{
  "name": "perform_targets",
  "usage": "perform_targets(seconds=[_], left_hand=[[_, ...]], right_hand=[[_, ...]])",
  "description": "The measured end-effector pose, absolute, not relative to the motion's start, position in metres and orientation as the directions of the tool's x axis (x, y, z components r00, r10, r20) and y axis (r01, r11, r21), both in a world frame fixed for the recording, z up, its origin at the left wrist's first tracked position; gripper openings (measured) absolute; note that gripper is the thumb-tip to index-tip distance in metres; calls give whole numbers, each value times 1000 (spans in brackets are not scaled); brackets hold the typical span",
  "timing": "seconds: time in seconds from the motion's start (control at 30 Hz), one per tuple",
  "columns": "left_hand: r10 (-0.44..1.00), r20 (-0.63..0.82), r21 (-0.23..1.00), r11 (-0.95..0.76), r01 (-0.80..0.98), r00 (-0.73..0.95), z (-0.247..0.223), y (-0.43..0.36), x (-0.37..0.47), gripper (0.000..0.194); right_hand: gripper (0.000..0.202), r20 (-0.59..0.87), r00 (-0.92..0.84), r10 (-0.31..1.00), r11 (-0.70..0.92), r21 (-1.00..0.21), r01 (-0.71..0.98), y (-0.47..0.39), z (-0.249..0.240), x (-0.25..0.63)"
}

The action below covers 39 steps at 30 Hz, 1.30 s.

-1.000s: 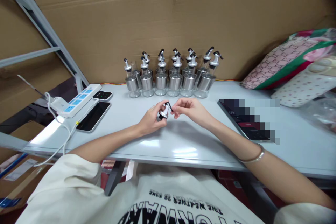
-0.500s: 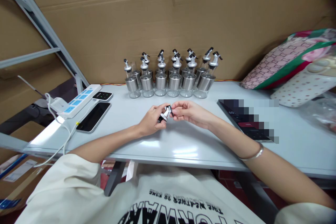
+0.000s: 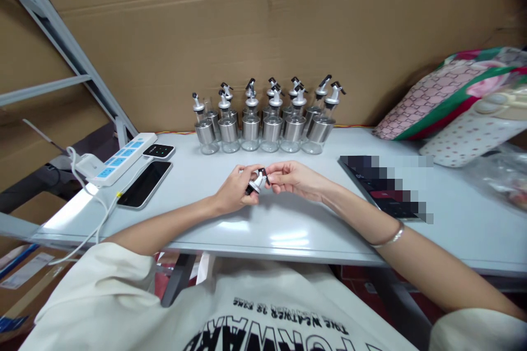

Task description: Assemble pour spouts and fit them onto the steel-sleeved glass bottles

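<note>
"Where's the spout (image 3: 259,181)?"
"Gripped in the left hand (image 3: 234,191), over the table (image 3: 313,219), in front of the bottles (image 3: 272,131)."
"And the right hand (image 3: 297,180)?"
"Curled, close against the spout's black flap (image 3: 267,178); I can't tell whether it pinches that."

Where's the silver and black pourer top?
The small silver and black pourer top is near the middle of the head view, held in the left hand, right hand at its tip, in front of the glass-and-steel bottles.
</note>
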<state>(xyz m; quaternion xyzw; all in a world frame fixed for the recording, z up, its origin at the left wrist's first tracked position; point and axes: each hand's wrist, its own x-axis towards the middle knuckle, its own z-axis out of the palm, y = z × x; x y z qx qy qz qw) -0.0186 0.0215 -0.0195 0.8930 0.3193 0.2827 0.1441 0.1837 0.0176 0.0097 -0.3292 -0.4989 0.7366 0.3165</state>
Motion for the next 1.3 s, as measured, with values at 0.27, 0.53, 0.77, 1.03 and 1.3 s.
perform_targets(seconds=[0.27, 0.53, 0.77, 1.03, 1.3], left_hand=[[704, 428, 631, -682, 371, 566, -29, 24, -21, 63], [737, 429, 715, -630, 302, 522, -23, 21, -16, 60], [711, 409, 789, -591, 171, 572, -21, 17, -16, 64], [724, 373, 805, -563, 186, 580, -21, 18, -17, 64], [727, 325, 796, -556, 241, 605, -20, 14, -16, 62]], right_hand=[[35, -100, -563, 820, -271, -935, -229, 12, 9, 172], [29, -37, -515, 857, -153, -971, -184, 14, 8, 172], [25, -27, -644, 765, -233, -943, -237, 12, 2, 172], [27, -13, -665, 747, -214, -951, -221, 14, 2, 173], [19, 66, -550, 833, -67, -973, -219, 8, 4, 164]])
